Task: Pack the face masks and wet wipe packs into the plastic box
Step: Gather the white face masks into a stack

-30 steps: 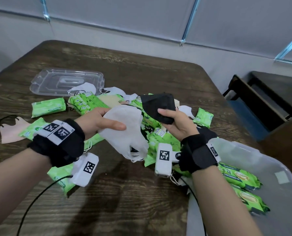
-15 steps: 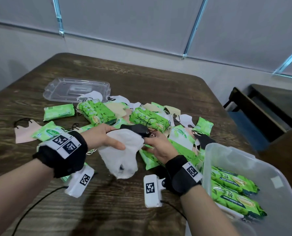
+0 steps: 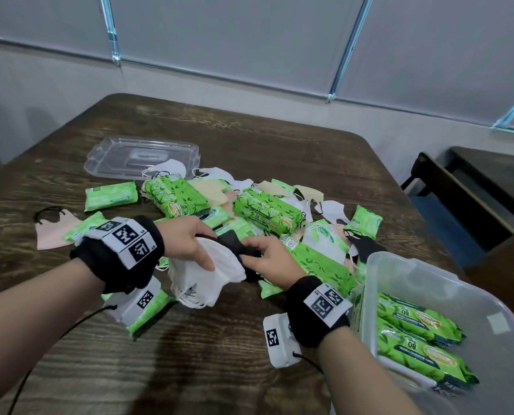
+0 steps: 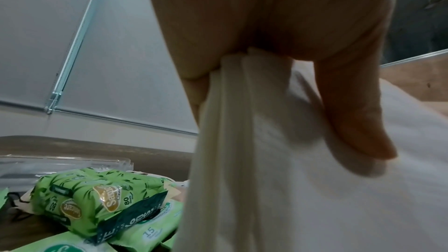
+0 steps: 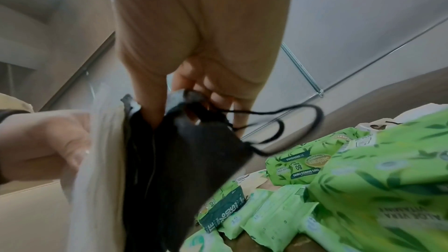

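Between hands, soft folded masks

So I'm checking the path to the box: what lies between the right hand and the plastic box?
In the head view, green wet wipe packs fill the stretch between the right hand and the plastic box.

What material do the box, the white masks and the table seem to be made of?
Plastic box: translucent, slightly frosted plastic; packs show through.
White masks: probably soft matte nonwoven fabric; they fold limply.
Table: dark wood or wood-look laminate; grain visible.
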{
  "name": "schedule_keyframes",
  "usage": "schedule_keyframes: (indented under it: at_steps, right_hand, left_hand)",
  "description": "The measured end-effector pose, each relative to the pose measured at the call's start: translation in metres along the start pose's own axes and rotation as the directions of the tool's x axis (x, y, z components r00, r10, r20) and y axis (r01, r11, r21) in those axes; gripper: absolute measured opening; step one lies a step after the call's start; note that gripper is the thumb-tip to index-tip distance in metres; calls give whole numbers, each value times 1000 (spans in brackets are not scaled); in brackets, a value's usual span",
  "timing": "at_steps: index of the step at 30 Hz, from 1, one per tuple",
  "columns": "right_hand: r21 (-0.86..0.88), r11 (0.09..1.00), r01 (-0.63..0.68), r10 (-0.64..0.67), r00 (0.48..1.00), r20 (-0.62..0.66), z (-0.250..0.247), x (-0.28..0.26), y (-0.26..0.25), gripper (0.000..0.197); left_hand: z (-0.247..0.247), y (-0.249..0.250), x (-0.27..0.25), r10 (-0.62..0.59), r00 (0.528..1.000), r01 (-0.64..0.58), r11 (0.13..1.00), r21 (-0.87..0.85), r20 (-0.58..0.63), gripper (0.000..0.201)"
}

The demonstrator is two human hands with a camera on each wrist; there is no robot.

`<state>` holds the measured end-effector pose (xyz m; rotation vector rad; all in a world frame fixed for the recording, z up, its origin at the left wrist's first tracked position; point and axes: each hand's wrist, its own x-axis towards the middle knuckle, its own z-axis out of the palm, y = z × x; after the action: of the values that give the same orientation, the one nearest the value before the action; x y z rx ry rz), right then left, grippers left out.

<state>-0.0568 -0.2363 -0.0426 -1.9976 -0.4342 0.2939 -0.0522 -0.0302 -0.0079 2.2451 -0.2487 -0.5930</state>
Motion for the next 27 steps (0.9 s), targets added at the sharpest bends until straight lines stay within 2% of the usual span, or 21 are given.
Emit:
schedule_keyframes:
  at_steps: [4, 7, 11, 14, 18, 19, 22, 25, 27]
  right_hand:
    - [148, 988, -49, 77, 980, -186, -5, 4, 5, 5]
    - [269, 962, -39, 102, 969, -224, -11, 4, 4, 10]
    - [365, 931, -25, 93, 981, -169, -11, 5, 4, 19]
    - [400, 914, -68, 121, 987, -108, -6, 6, 0, 18]
    - [438, 888, -137, 183, 981, -63, -1, 6, -5, 17]
    - [455, 878, -150, 193, 980, -51, -1, 5, -6, 19]
    - [511, 841, -176, 209, 978, -8, -3, 3, -8, 22]
    - [552, 808, -206, 239, 971, 11, -4, 5, -11, 30]
    - [632, 744, -218, 231, 971, 62, -3, 5, -12, 39]
  left_hand:
    - [0, -2, 0, 96, 980, -116, 987, -108, -172, 37]
    - [-7, 4, -6, 110, 978, -157, 946, -284, -175, 41]
    - [-13, 9, -12, 189, 980, -192, 814, -548, -63, 63]
    - [-9, 13, -7, 202, 979, -172, 736, -654, -30, 65]
    - [10, 11, 10, 102, 987, -157, 761, -629, -124, 85]
    - [14, 9, 14, 82, 985, -160, 768, -620, -153, 86]
    - [21, 6, 18, 54, 978, -171, 753, -635, -200, 74]
    - [18, 3, 19, 22, 969, -182, 740, -648, -248, 79]
    - [16, 2, 20, 4, 969, -169, 742, -649, -248, 84]
